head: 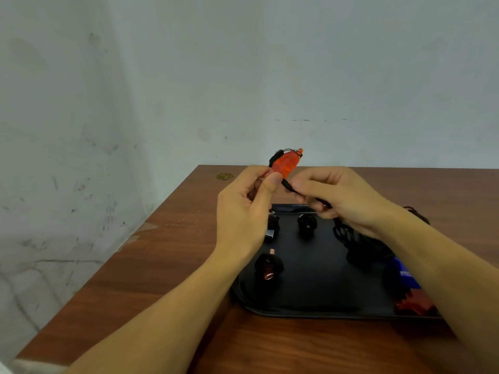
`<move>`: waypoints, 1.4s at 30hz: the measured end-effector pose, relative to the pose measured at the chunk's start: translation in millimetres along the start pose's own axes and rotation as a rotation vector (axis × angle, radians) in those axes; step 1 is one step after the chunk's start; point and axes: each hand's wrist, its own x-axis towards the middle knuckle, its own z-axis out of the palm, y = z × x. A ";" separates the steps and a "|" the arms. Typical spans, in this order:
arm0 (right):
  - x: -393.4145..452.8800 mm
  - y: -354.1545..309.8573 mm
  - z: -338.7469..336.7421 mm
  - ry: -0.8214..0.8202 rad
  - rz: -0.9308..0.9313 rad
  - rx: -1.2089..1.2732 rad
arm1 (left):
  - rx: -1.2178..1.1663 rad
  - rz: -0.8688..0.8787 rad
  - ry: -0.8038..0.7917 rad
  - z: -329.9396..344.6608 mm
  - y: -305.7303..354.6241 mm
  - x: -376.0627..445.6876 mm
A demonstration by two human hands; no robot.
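My left hand holds a small translucent orange plastic part up above the table, pinched between thumb and fingers. Black wires run along the part's top and off its lower end. My right hand pinches the black wire just right of the orange part, fingers curled round it. The wire runs down behind that hand to a black coil lying on the tray.
A black tray lies on the brown wooden table. On it sit a black round part with a copper end, a black knob, a small black clip, a blue piece and a red piece. A pale wall stands behind.
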 end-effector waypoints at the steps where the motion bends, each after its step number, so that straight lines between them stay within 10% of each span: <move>1: -2.7 -2.4 1.3 0.008 -0.034 -0.095 | 0.027 -0.002 0.005 -0.5 -1.7 0.5; 13: -7.1 -42.5 -13.2 0.078 -0.259 -0.573 | 0.466 0.246 -0.183 -2.1 -8.2 -1.2; 20: 9.8 -34.5 -31.0 0.207 -0.231 -0.428 | 0.492 0.484 -0.309 1.7 -0.6 -7.7; 35: -7.0 10.5 -9.0 -0.118 -0.070 -0.519 | 0.127 0.237 -0.149 4.5 4.1 -5.6; 42: -17.9 5.5 0.6 -0.146 0.031 0.210 | 0.097 0.151 -0.130 6.8 4.9 -7.2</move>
